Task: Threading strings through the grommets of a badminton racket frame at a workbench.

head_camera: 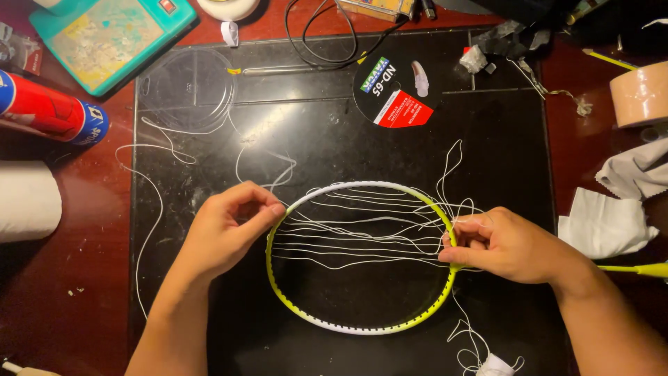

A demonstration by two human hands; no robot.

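Racket head (362, 327), yellow-and-white oval frame, lies flat on the black mat (334, 146) near its front edge, long axis running left-right, shaft end toward the right edge. Loose white strings (355, 240) cross it. Left hand (223, 233) pinches the left rim; right hand (504, 244) grips the right rim and strings.

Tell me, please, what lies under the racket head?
A black mat shows through the loose white strings of the racket head. Whatever lies beneath the hands is covered.

Glossy racket frame (362, 327); thin white string (348, 240); matt black mat (334, 146).
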